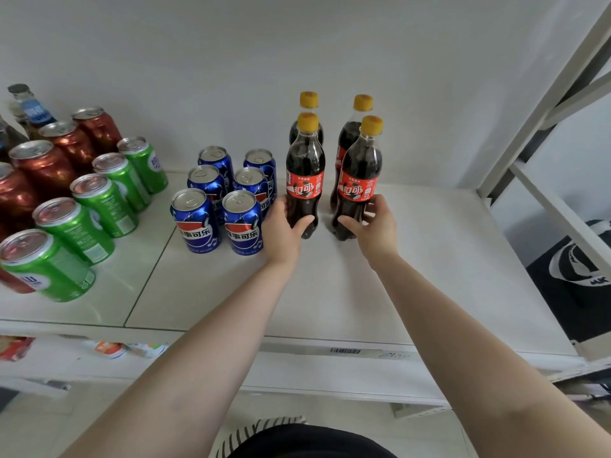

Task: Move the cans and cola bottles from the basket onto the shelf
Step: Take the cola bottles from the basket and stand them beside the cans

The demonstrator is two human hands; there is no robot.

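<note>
Several cola bottles with yellow caps and red labels stand upright on the white shelf (429,276). My left hand (281,231) grips the base of the front left cola bottle (305,166). My right hand (375,228) grips the base of the front right cola bottle (360,173). Both bottles rest on the shelf, each in front of another bottle: one (308,102) behind the left, one (354,123) behind the right. Several blue cans (243,223) stand in two rows just left of my left hand. The basket is not in view.
Green cans (105,203) and red cans (46,166) fill the shelf's left part, with a glass bottle (31,107) behind them. The shelf's white upright frame (542,120) rises at the right. Open shelf surface lies right of the bottles and along the front edge.
</note>
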